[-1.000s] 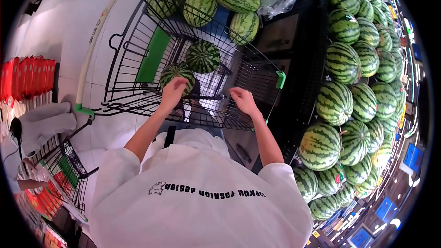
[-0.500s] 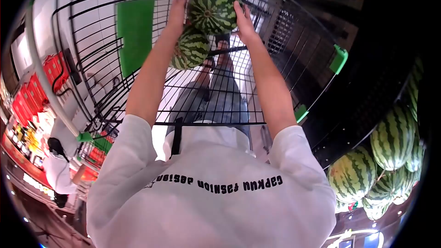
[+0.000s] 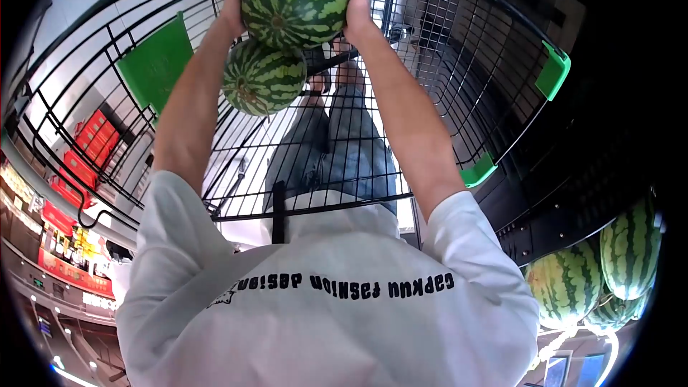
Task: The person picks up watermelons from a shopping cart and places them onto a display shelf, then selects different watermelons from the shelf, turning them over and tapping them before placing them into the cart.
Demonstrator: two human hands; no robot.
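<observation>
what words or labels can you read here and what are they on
"CAPKUU FASHION DESIGN" as best it reads, printed in black and upside down on the person's white shirt.
Red shelf signs at lower left: too small and blurred to read.
No label shows on the watermelons or the cart.

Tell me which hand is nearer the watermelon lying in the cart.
Left. The left hand sits just above that watermelon, gripping the lifted watermelon; the right hand is on the far side.

Inside the black wire shopping cart the right half of the basket lies open down to its mesh floor, while a second striped green watermelon blocks the left beside the green plastic seat flap, wire walls closing all sides.
</observation>
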